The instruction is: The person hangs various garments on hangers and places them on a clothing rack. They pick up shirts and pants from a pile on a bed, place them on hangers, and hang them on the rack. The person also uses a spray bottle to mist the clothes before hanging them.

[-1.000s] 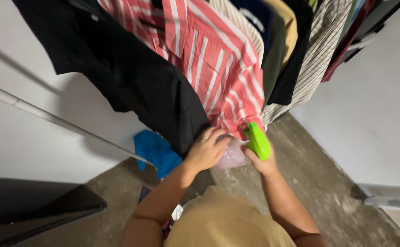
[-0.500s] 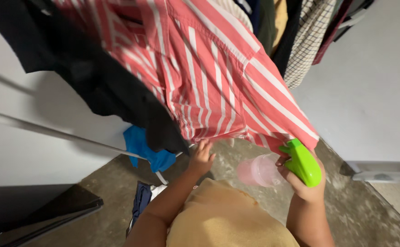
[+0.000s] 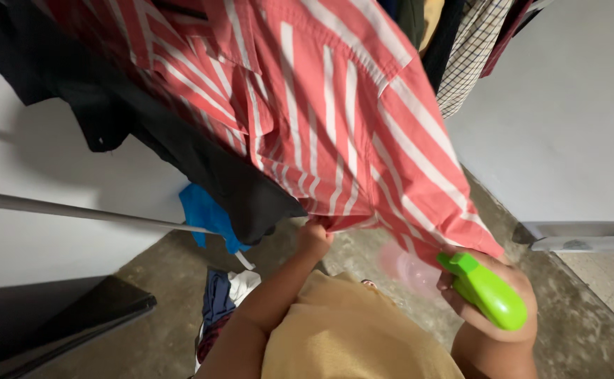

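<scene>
While the left hand (image 3: 315, 238) pinches the bottom hem of the red-and-white striped shirt (image 3: 335, 119) and pulls it out taut, the right hand (image 3: 493, 309) is wrapped around a spray bottle (image 3: 486, 291) with a bright green trigger head and a pinkish translucent body, nozzle pointing up toward the shirt's lower edge. Both hands closed: left clenched on the fabric, right gripping the bottle.

Step in hand, as I read it: holding the shirt stretched for misting. Next move would call for keeping the hem taut and the nozzle aimed at the cloth, not at the neighbours.

The shirt hangs from above, off frame, among other clothes and fills the upper middle of the view. Woven cotton look, broad white stripes on red, some narrow stripes on an inner panel, and a seam line on the right side. Whether it is damp cannot be told.

Around it: a black garment (image 3: 202, 154) hanging just to its left, touching it; a checked shirt (image 3: 472, 56) and darker pieces behind on the right. A metal rail (image 3: 75, 213) runs across the left, with a blue cloth (image 3: 205, 214) near its end. Crumpled clothes (image 3: 226, 298) lie on the concrete floor (image 3: 574, 309). White wall (image 3: 574, 126) on the right.
</scene>
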